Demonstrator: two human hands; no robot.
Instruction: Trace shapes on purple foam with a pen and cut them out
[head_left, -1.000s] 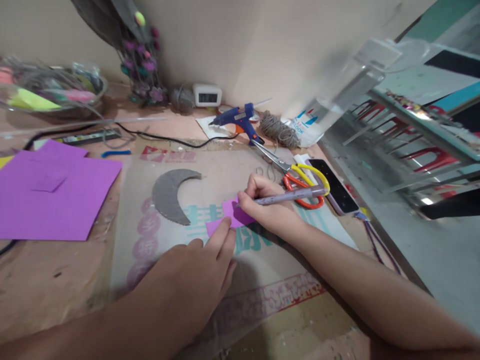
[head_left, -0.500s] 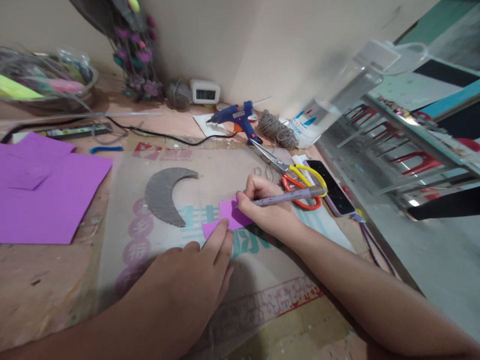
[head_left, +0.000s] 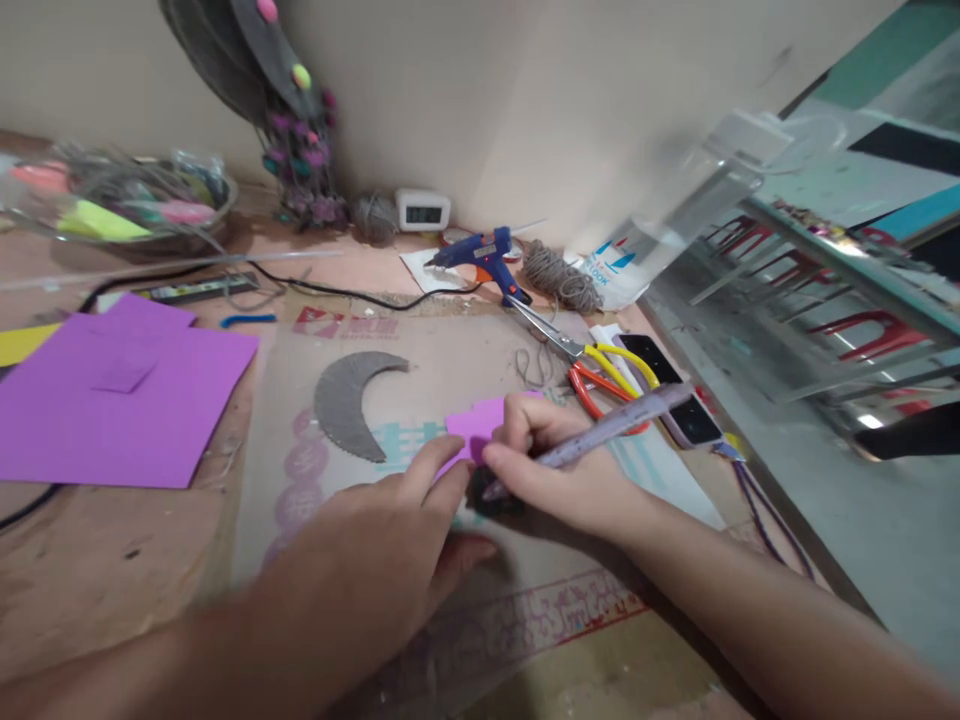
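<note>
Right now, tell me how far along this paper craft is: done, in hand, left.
Done: a grey crescent-shaped cardboard piece lies cut out on the printed mat.
In hand: the left hand presses down a small purple paper piece while the right hand holds a lilac pen to it.
Left: the yellow-and-orange-handled scissors and blue glue gun lie unused beside it.

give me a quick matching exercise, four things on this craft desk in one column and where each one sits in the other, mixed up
Things:
1. pen
2. glue gun
3. cardboard crescent
4. large purple sheet

Places:
A. far left of the desk
B. in the right hand
C. by the wall, beside the grey twine
D. on the printed mat, left of the small purple piece

Pairs: 1-B, 2-C, 3-D, 4-A
</note>
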